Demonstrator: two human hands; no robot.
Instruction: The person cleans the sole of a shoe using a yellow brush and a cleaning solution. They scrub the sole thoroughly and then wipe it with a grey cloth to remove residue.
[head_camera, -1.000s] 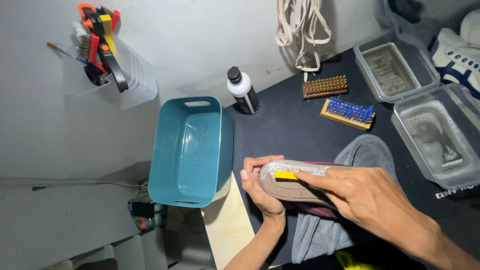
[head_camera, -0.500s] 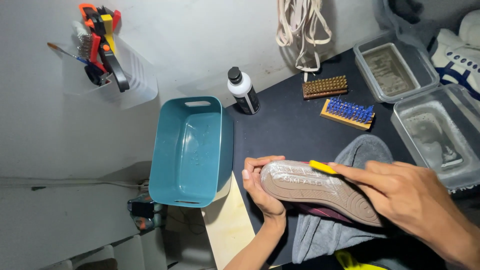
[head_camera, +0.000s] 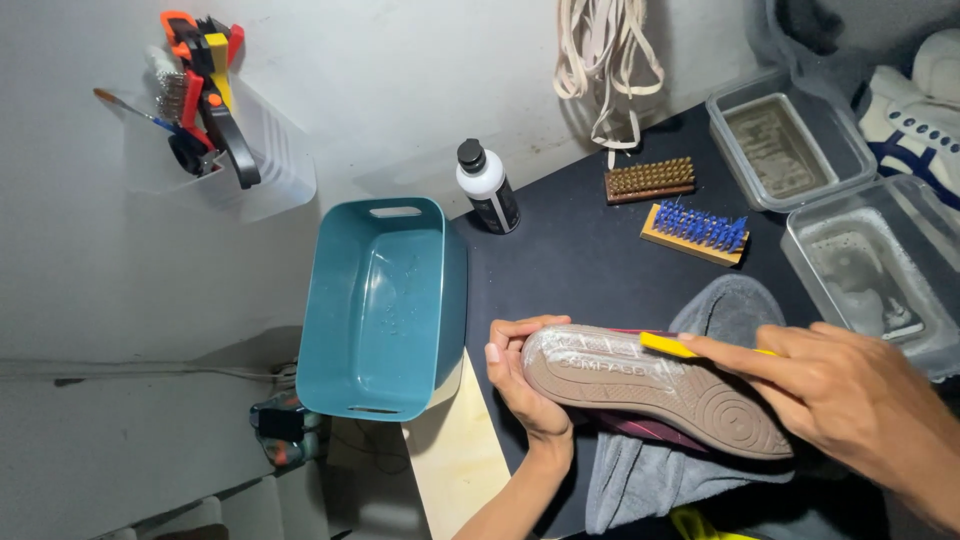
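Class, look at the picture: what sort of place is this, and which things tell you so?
Probably a shoe-cleaning workbench: a shoe held sole up, two scrub brushes on the dark mat, and a teal wash tub beside a bottle.

Scene dim overall, light coming from above and left. Pale grey wall (head_camera: 400, 90) brightest area, mildly washed out. Black desk (head_camera: 580, 270) swallows detail, lower right corner near black. Teal plastic tub (head_camera: 385, 310) casts soft shadow leftward on wall. Wet glare on tan rubber shoe sole (head_camera: 650, 385) and clear plastic trays (head_camera: 870, 270). Focus sharp centre; right hand (head_camera: 850, 400) slightly soft. Edges bowed by wide lens.
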